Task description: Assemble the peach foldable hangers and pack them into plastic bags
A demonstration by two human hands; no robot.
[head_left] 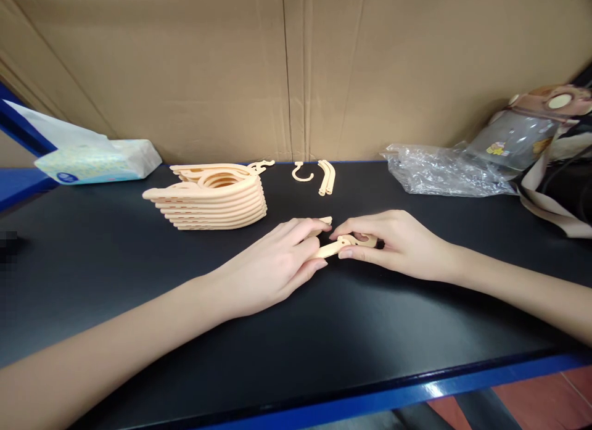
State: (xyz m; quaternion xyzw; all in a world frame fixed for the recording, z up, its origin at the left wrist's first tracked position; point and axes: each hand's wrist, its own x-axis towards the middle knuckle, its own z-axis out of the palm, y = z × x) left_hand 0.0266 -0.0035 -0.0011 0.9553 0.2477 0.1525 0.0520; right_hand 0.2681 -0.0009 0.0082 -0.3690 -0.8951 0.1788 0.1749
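Observation:
A cream plastic folding hanger [329,250] is held low over the black table between my two hands. My left hand [282,257] is closed around its arms, which are mostly covered by the fingers; one arm's end pokes out above. With thumb and fingers, my right hand [393,245] pinches the hanger around its joint and hook. Behind my hands lie a loose cream hook [303,173] and a pair of curved cream arms [327,177]. A neat stack of folded cream hangers [210,202] sits to the left of these.
A tissue pack [106,161] lies at the back left. On the back right are a crumpled clear plastic bag [444,171], a clear bottle [513,134] with a brown lid, and a beige strap [546,195]. Cardboard [208,72] stands behind the black table [370,337], which has a blue front edge.

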